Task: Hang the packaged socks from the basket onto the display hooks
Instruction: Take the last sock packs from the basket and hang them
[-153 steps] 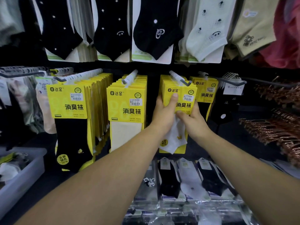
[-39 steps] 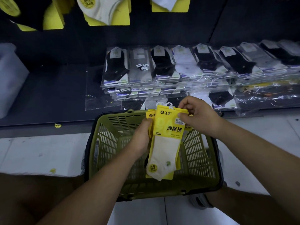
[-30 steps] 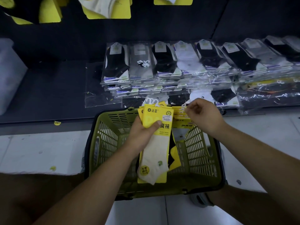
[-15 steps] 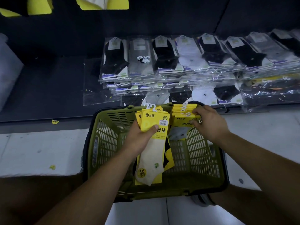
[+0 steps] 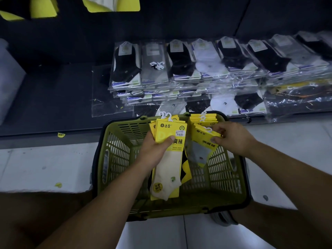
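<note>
I am at the gathering step, bent over the green basket (image 5: 116,159) on the floor. My left hand (image 5: 154,150) has its grip closed round a small fan of yellow-carded sock packs (image 5: 167,131). The thumb lies across the front card and a cream sock hangs down inside the basket. My right hand (image 5: 233,137) pinches the card of a grey sock pack (image 5: 200,153) near its white hanger tab (image 5: 209,130). That pack sits tilted, just in front of the stack of packs (image 5: 203,118) leaning at the basket's far wall.

As I read it, the next move is to carry the grey pack across to the left-hand fan and line up the hanger tabs so they thread together. After that I stand and turn up to the display hooks (none are in view here; only the bottom edges of hanging packs (image 5: 111,4) show at the top). The clear-bagged socks (image 5: 179,63) on the low shelf (image 5: 53,96) beyond the basket are not part of this job. Several packs remain in the basket, so I judge more trips are due.
</note>
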`<control>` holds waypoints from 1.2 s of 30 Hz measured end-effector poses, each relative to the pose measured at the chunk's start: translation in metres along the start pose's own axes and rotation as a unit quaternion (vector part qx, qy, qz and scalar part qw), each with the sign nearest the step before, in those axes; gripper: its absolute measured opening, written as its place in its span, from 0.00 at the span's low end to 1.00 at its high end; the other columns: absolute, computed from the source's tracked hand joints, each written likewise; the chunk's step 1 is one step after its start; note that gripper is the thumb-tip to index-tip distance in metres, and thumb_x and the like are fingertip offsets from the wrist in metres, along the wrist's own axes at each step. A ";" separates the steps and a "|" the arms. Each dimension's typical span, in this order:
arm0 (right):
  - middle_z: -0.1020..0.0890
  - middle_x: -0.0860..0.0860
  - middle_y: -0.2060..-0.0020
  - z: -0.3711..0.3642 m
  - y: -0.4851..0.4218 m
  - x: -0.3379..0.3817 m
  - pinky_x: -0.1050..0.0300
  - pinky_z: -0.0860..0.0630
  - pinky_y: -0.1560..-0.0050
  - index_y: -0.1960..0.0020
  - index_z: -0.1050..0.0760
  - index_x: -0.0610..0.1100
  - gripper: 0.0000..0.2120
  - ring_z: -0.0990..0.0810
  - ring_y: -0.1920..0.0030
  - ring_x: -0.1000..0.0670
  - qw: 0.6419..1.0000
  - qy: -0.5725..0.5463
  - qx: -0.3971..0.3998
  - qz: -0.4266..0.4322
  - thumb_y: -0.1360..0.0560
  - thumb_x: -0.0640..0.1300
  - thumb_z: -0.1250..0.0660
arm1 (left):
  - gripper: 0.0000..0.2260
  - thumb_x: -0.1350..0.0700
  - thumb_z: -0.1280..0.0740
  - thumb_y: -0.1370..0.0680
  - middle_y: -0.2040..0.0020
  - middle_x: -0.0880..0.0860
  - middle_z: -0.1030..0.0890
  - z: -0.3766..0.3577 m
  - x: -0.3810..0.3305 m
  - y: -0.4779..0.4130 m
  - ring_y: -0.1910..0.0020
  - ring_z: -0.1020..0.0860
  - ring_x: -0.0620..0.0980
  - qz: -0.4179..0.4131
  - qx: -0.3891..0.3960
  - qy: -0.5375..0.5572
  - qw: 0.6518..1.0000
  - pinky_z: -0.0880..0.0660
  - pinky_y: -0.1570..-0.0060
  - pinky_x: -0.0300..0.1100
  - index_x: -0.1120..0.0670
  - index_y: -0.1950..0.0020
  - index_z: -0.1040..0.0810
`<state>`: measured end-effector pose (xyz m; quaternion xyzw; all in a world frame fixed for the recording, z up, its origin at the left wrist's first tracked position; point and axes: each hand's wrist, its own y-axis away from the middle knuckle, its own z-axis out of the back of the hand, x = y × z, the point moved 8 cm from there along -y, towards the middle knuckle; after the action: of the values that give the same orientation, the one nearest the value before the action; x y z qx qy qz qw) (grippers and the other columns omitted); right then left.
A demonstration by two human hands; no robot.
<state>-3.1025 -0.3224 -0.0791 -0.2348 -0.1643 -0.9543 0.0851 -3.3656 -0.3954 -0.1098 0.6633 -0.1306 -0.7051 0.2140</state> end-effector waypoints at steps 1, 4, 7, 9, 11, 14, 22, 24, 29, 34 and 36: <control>0.18 0.53 0.56 0.006 0.001 0.000 0.55 0.26 0.55 0.54 0.21 0.49 0.07 0.20 0.55 0.49 0.999 -0.044 0.019 -0.004 0.28 0.44 0.23 | 0.10 0.52 0.25 0.20 0.48 0.38 0.15 0.001 -0.001 0.000 0.47 0.18 0.40 0.002 0.000 0.005 1.000 0.24 0.51 0.39 0.41 0.45 0.23; 0.15 0.49 0.57 0.034 0.005 0.011 0.57 0.22 0.52 0.57 0.20 0.50 0.08 0.17 0.55 0.50 0.981 -0.186 0.051 -0.017 0.27 0.39 0.24 | 0.10 0.51 0.26 0.19 0.44 0.42 0.15 0.006 -0.002 -0.002 0.46 0.17 0.44 0.016 -0.012 0.021 1.000 0.22 0.46 0.45 0.42 0.41 0.24; 0.14 0.47 0.61 0.067 0.006 0.034 0.60 0.23 0.60 0.60 0.20 0.51 0.11 0.17 0.61 0.52 0.956 -0.286 0.066 0.004 0.25 0.36 0.28 | 0.11 0.50 0.28 0.19 0.42 0.48 0.15 0.011 -0.008 -0.002 0.43 0.17 0.50 0.025 -0.033 0.032 0.999 0.22 0.42 0.49 0.44 0.38 0.24; 0.15 0.49 0.64 0.084 0.005 0.049 0.62 0.23 0.65 0.61 0.19 0.50 0.13 0.17 0.64 0.53 0.939 -0.337 0.069 0.020 0.23 0.35 0.31 | 0.17 0.46 0.31 0.25 0.43 0.47 0.16 0.011 -0.016 0.002 0.43 0.17 0.52 0.018 -0.040 0.028 0.999 0.23 0.40 0.51 0.44 0.37 0.24; 0.15 0.51 0.65 0.088 0.004 0.060 0.64 0.23 0.66 0.60 0.17 0.51 0.14 0.18 0.66 0.55 0.926 -0.369 0.078 0.027 0.22 0.36 0.32 | 0.19 0.44 0.34 0.28 0.44 0.45 0.17 0.009 -0.021 0.003 0.42 0.18 0.52 0.006 -0.038 0.016 0.999 0.24 0.37 0.53 0.42 0.37 0.25; 0.14 0.49 0.60 0.081 0.002 0.073 0.57 0.24 0.56 0.57 0.15 0.54 0.12 0.17 0.59 0.50 0.926 -0.365 0.096 0.020 0.22 0.39 0.31 | 0.09 0.49 0.30 0.19 0.44 0.44 0.15 0.007 -0.027 0.002 0.42 0.17 0.50 -0.021 -0.033 0.000 0.999 0.22 0.36 0.54 0.40 0.40 0.23; 0.14 0.44 0.59 0.024 0.000 0.089 0.48 0.22 0.58 0.49 0.17 0.43 0.06 0.19 0.60 0.42 0.917 -0.390 0.079 -0.019 0.20 0.42 0.32 | 0.08 0.44 0.38 0.14 0.41 0.45 0.15 0.000 -0.031 0.008 0.36 0.18 0.52 -0.014 -0.037 0.067 0.997 0.25 0.31 0.54 0.42 0.39 0.21; 0.13 0.44 0.59 0.013 -0.002 0.089 0.46 0.19 0.61 0.46 0.18 0.43 0.06 0.18 0.64 0.44 0.926 -0.368 0.075 -0.025 0.20 0.44 0.31 | 0.22 0.32 0.40 0.18 0.36 0.48 0.16 -0.005 -0.024 0.013 0.33 0.20 0.55 0.031 -0.018 0.089 0.995 0.25 0.30 0.57 0.41 0.32 0.21; 0.15 0.43 0.56 -0.001 -0.009 0.069 0.54 0.20 0.68 0.47 0.21 0.42 0.08 0.14 0.62 0.46 0.903 -0.422 0.012 -0.084 0.23 0.44 0.26 | 0.23 0.48 0.24 0.22 0.37 0.51 0.14 -0.011 -0.018 0.011 0.42 0.14 0.52 0.017 0.010 0.058 0.998 0.17 0.44 0.50 0.50 0.29 0.24; 0.19 0.48 0.52 0.018 -0.015 0.023 0.58 0.22 0.55 0.49 0.20 0.46 0.04 0.20 0.53 0.47 0.986 -0.117 -0.107 -0.058 0.23 0.41 0.32 | 0.15 0.51 0.24 0.21 0.41 0.48 0.15 0.001 -0.005 0.005 0.43 0.15 0.51 0.040 -0.013 0.068 0.997 0.19 0.45 0.50 0.45 0.37 0.24; 0.23 0.44 0.47 0.013 -0.016 0.019 0.50 0.23 0.48 0.41 0.21 0.43 0.12 0.23 0.46 0.42 0.996 0.015 -0.087 -0.026 0.24 0.40 0.31 | 0.15 0.51 0.24 0.21 0.42 0.47 0.15 0.003 -0.003 0.005 0.43 0.15 0.50 0.037 -0.018 0.077 0.996 0.19 0.47 0.47 0.44 0.37 0.24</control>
<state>-3.1173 -0.3047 -0.0640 -0.2227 -0.0853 -0.9702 0.0418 -3.3683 -0.3985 -0.1051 0.7062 -0.1251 -0.6460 0.2614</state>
